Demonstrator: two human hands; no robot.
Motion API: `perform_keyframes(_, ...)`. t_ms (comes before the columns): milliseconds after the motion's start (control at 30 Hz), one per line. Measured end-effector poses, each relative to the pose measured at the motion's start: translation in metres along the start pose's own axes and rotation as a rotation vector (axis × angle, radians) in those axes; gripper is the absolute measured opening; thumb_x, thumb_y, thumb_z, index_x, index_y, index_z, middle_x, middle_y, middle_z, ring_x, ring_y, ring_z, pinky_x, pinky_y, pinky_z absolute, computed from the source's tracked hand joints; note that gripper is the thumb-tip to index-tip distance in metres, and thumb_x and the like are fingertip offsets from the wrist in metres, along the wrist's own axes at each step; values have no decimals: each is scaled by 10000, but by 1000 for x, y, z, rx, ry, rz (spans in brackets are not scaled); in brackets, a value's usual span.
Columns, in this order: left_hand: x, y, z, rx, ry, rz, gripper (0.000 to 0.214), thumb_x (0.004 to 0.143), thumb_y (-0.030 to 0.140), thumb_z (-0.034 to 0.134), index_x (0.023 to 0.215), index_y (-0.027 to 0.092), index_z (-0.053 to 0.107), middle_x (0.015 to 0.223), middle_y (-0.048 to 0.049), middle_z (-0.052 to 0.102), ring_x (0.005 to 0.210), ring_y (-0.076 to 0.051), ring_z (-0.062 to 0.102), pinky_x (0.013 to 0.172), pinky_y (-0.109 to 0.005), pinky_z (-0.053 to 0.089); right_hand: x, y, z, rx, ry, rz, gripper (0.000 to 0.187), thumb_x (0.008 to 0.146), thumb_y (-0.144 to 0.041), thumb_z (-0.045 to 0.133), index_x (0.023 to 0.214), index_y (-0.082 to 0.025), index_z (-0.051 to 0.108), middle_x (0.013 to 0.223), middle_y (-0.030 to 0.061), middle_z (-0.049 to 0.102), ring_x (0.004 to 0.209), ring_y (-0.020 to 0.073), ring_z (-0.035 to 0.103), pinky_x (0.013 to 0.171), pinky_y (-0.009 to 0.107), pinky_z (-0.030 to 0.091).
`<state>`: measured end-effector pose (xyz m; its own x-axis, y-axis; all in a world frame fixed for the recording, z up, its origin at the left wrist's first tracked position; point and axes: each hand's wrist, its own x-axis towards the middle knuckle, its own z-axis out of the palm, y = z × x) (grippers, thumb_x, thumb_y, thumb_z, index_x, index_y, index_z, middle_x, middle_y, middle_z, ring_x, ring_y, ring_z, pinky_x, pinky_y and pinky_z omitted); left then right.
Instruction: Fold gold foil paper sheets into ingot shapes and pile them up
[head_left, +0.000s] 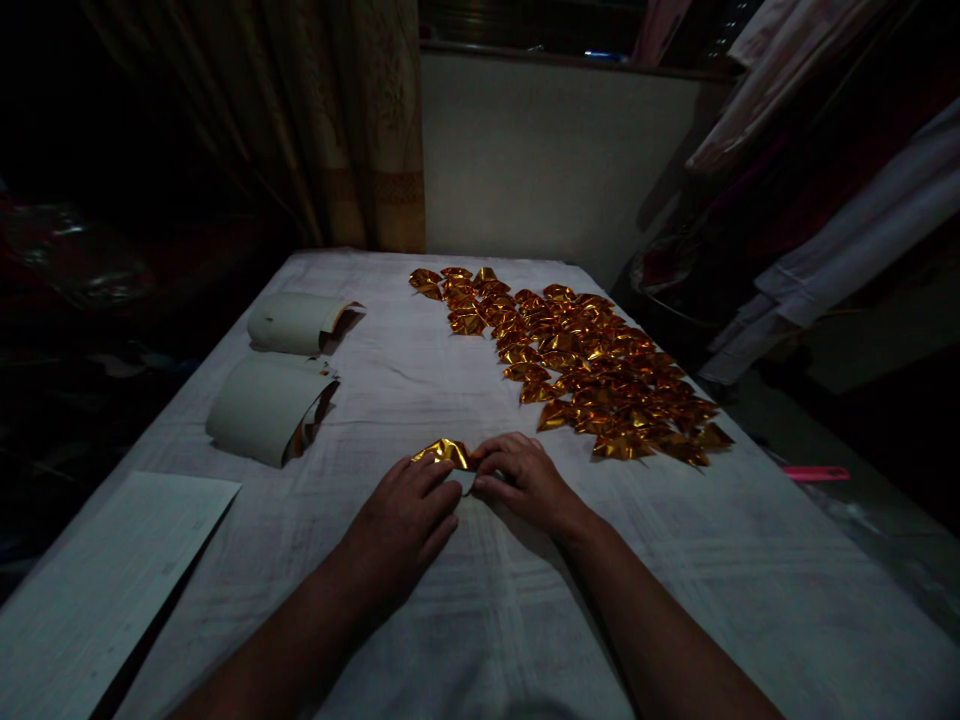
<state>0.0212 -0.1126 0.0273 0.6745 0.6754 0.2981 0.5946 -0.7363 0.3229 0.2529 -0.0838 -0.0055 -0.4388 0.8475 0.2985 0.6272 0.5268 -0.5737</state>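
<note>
A small piece of gold foil paper (445,453) lies on the white cloth-covered table (480,620) in front of me, partly folded. My left hand (405,515) rests flat over its near left side, fingers pressing down on it. My right hand (521,478) pinches its right end with curled fingers. Both hands touch the same foil piece. Beyond my right hand, several finished folded gold foil shapes (592,370) spread in a wide band toward the far edge.
Two curled rolls of white-backed foil sheet (262,405) (296,322) lie at the left. A flat white sheet (97,590) overhangs the near left corner. A curtain (360,120) and a wall stand behind; hanging clothes (847,200) crowd the right side.
</note>
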Motion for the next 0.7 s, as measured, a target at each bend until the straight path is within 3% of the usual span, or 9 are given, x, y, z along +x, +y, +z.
perform_keyframes(267, -3, -5, 8, 40, 33, 23, 358, 937, 173, 550, 1289, 237, 551, 1344, -103, 592, 1258, -280, 543, 1063, -518, 459, 4, -8, 8, -58, 57, 100, 40, 877, -275, 747, 876, -256, 711, 993, 15, 746, 980, 211, 644, 870, 377, 373)
perform_keyframes(533, -1, -4, 4, 136, -3, 46, 402, 932, 179, 554, 1329, 243, 570, 1359, -113, 594, 1258, -301, 549, 1049, -521, 445, 4, -8, 1, 77, 65, 114, 115, 958, -266, 609, 930, -257, 720, 975, 17, 762, 936, 194, 676, 880, 356, 418)
perform_keyframes(700, -3, -6, 7, 163, -12, 56, 388, 940, 201, 553, 1326, 235, 574, 1362, -119, 596, 1262, -303, 546, 1040, -517, 445, 1, -8, -1, 103, 105, 140, 95, 909, -205, 642, 969, -249, 703, 954, 15, 753, 928, 201, 673, 862, 358, 434)
